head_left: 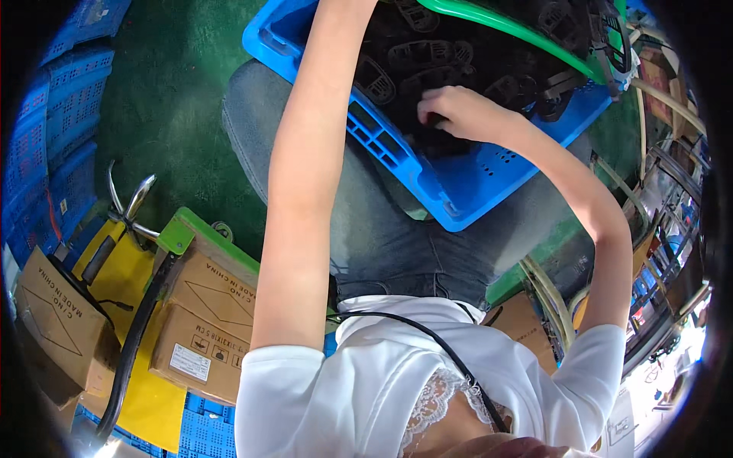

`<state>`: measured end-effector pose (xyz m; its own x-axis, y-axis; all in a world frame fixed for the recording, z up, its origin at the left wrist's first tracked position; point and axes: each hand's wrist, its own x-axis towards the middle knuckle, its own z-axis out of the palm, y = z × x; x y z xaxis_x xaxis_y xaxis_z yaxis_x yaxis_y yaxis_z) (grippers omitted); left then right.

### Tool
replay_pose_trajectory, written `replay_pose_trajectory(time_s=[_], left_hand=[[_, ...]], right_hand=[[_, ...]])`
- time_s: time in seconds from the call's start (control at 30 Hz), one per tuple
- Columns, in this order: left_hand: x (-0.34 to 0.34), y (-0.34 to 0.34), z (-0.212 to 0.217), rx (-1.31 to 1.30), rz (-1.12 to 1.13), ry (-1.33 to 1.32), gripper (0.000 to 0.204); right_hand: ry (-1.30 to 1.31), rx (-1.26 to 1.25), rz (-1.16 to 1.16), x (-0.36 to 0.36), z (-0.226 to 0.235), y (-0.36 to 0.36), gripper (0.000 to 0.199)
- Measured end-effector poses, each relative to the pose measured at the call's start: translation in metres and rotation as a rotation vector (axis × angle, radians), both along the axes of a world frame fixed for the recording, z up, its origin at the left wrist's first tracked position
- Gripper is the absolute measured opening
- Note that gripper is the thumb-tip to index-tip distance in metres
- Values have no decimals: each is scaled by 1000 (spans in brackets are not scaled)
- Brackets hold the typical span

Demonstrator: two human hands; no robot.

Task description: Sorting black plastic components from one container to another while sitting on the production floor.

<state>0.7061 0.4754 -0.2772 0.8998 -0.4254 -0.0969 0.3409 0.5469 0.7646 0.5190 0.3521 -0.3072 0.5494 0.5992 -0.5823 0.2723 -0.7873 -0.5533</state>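
Observation:
A blue plastic crate (455, 204) rests tilted across my lap, holding many black plastic parts (420, 53) with slotted, grille-like openings. My right hand (463, 114) is down inside it, fingers curled among the dark parts near the crate's near side. Whatever those fingers grip is hidden against the black pile. My left arm (301, 175) stretches up over the crate's left rim and leaves the picture at the top, so the left hand is out of sight. A bright green curved bar (511, 29) crosses above the parts at the far side.
Stacked blue crates (72, 114) line the far left. Cardboard boxes (202, 343) and a black curved armrest (134, 343) are at lower left, near a chrome metal frame (134, 202). Metal tubes and racks (657, 206) crowd the right. The floor (179, 84) is green.

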Motion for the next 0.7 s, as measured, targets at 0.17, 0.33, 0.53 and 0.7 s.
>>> replay_pose_trajectory(time_s=[0.17,0.33,0.53,0.7], left_hand=[[2,0,-2,22,9,-31,26],[-1,-4,1,-7,5,-9,28],[-5,-2,5,26,30,-14,28],[-2,-1,2,24,17,-30,27]], right_hand=[[-548,135,268,-10,-24,5,52],[-465,-45,284,-11,-48,1,83],[-419,-123,297,-14,-49,3,83],[-390,-172,239,-8,-51,14,75]])
